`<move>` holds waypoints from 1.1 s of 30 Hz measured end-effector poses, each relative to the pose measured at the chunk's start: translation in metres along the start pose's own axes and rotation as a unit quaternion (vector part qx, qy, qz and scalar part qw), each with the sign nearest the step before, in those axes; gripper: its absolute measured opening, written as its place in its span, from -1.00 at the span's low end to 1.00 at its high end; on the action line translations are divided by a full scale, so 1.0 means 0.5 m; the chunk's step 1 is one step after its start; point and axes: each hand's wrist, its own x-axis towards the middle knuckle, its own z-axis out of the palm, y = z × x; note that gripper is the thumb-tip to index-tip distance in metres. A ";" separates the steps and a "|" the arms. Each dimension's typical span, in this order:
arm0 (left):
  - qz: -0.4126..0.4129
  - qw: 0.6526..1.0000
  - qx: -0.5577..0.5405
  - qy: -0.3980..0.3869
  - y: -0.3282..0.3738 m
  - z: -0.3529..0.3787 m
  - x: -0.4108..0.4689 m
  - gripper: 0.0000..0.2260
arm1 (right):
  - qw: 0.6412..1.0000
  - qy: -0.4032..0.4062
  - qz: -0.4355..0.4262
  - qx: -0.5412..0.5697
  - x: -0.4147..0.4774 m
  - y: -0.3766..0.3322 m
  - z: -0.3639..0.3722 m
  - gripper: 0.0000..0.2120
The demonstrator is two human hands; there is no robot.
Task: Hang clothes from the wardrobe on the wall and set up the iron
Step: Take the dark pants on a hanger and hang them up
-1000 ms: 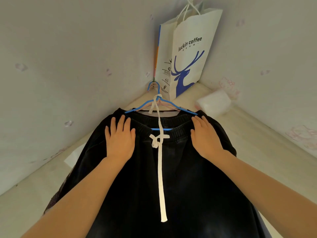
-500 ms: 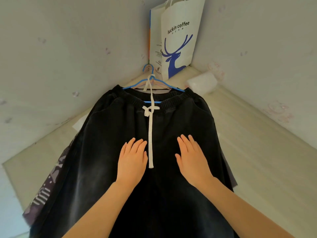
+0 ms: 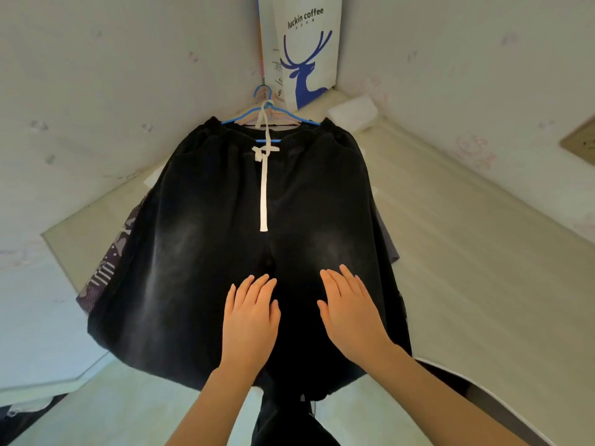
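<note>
Black shorts [image 3: 206, 239] with a white drawstring [image 3: 264, 188] lie spread flat on a pale surface [image 3: 450, 252], their waistband on a blue hanger [image 3: 273, 114]. My left hand [image 3: 251, 320] rests flat on the lower middle of the shorts, fingers straight. My right hand [image 3: 349, 310] lies flat beside it, to the right, also with fingers straight. A patterned purple garment [image 3: 106, 268] shows under the shorts at their left edge. No iron is in view.
A white paper bag [image 3: 306, 49] with a blue deer stands in the far corner between two pale walls. A white folded packet [image 3: 354, 112] lies near it. A wall socket [image 3: 579, 144] sits on the right wall. Dark cloth [image 3: 289, 420] hangs below the surface's near edge.
Both hands have slid down the shorts from the waistband to the lower middle, staying flat on the fabric. The view has pulled back from the corner.
</note>
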 end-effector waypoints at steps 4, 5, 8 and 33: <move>0.019 1.000 -0.007 0.016 0.021 -0.010 -0.065 -0.70 | 1.000 0.006 0.023 -0.003 -0.076 -0.012 0.010 -0.54; 0.027 0.999 -0.007 0.020 0.026 -0.014 -0.080 -0.69 | 1.000 0.013 0.028 -0.004 -0.093 -0.017 0.012 -0.54; 0.050 0.999 -0.009 0.017 0.037 -0.027 -0.112 -0.66 | 0.999 0.030 0.039 0.018 -0.142 -0.033 0.010 -0.54; 0.327 0.942 -0.040 -0.069 -0.054 -0.076 -0.398 -0.67 | 0.931 0.067 0.348 0.092 -0.579 -0.227 0.086 -0.52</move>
